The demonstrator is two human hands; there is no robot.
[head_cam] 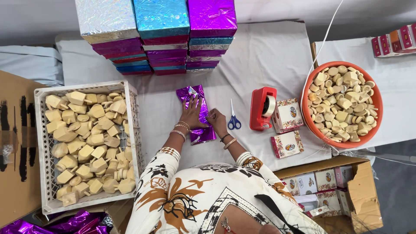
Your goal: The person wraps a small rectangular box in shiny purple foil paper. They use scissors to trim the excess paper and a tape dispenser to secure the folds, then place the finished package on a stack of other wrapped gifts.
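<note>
Centrally, a box half-wrapped in purple foil paper [198, 113] lies on the white table cloth [268, 56], and both hands press on it. The left hand [192, 113] lies flat with fingers spread across the foil; the right hand [216, 119] has its fingers bent against the parcel's right edge, pinching the wrap down. Just right of the parcel lie blue-handled scissors [234, 119], then a red tape dispenser [262, 108]. Left of it stands a white crate of wooden pieces [89, 141]. Beyond it rise stacks of foil-wrapped boxes [158, 37].
</note>
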